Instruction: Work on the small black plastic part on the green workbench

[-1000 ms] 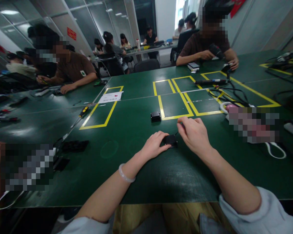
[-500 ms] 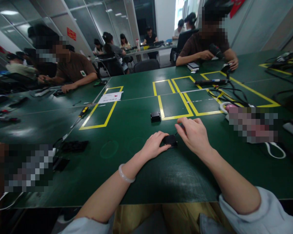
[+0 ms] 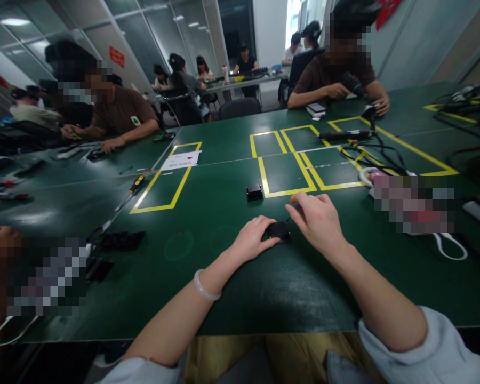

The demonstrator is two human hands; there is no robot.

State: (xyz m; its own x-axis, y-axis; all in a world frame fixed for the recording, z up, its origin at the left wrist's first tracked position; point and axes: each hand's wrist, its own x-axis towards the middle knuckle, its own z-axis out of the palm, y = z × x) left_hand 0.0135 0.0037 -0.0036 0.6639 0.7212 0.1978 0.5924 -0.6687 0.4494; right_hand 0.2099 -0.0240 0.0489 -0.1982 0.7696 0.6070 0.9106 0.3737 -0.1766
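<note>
A small black block-shaped part (image 3: 279, 230) rests on the green table, and my left hand (image 3: 255, 237) is closed around its left side, thumb on the near edge and fingers on the far one. Just to the right, my right hand (image 3: 318, 220) pinches a thin dark rod (image 3: 288, 219), whose tip reaches the part's far right edge. Most of that rod is hidden behind the fingers, so its kind does not show. A second black block (image 3: 255, 191) stands apart from both hands, farther up the table.
Yellow tape rectangles mark the green table (image 3: 224, 288). A blurred-out item with a white loop (image 3: 451, 248) lies to the right, dark cables (image 3: 396, 154) behind it. Black parts (image 3: 122, 240) and a yellow-black screwdriver (image 3: 136, 184) lie left. Co-workers sit across and at the left edge.
My hands and the black part stay in place. At the left edge a co-worker's hand has shifted slightly up and to the right.
</note>
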